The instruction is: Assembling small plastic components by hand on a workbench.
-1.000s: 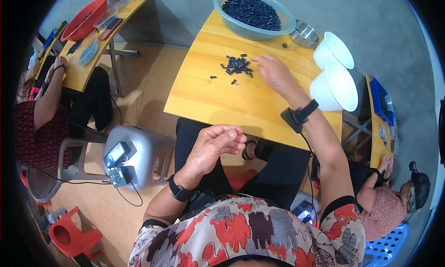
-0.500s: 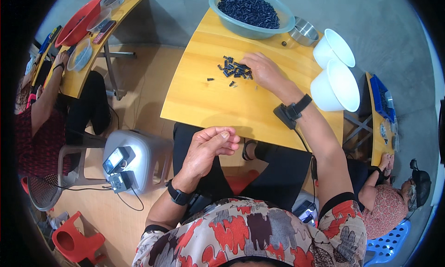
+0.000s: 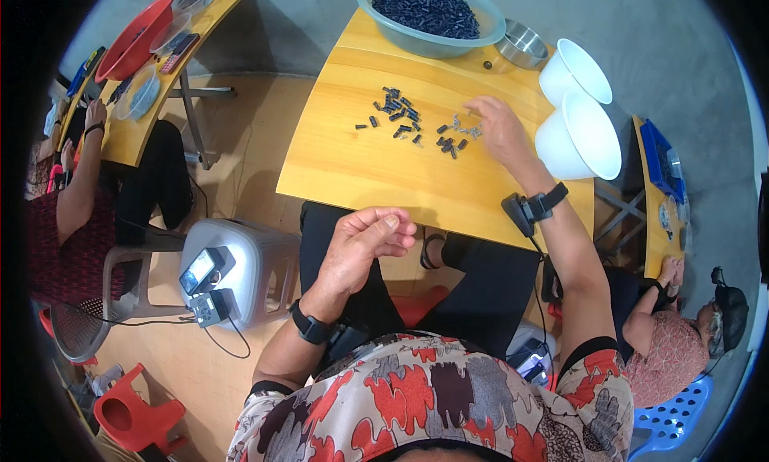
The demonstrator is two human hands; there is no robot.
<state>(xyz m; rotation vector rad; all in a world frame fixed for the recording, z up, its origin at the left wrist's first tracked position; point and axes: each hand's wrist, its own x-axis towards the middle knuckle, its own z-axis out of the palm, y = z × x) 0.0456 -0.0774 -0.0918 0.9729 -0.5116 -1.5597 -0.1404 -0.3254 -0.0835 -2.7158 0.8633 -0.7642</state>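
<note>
Small black plastic parts (image 3: 398,105) lie in a loose pile on the yellow wooden table (image 3: 360,173), with a few more black parts (image 3: 451,145) scattered to their right. Beside these sits a little cluster of small clear pieces (image 3: 463,127). My right hand (image 3: 501,133) hovers at the right of this cluster, fingers loosely stretched and apart, with nothing visible in them. In front of the table's near edge, over my lap, my left hand (image 3: 370,242) is closed in a pinch. Whatever it may hold is hidden.
A large basin (image 3: 493,37) full of black parts stands at the far edge. To its right are a metal bowl (image 3: 525,45), a small dark ball (image 3: 487,64) and two white tubs (image 3: 573,133). A grey stool (image 3: 240,282) carries devices at left. Other people work at both sides.
My right hand has moved right, away from the black pile. The pile is now more spread out, with some black parts and clear pieces farther right. My left hand stays closed nearly in place.
</note>
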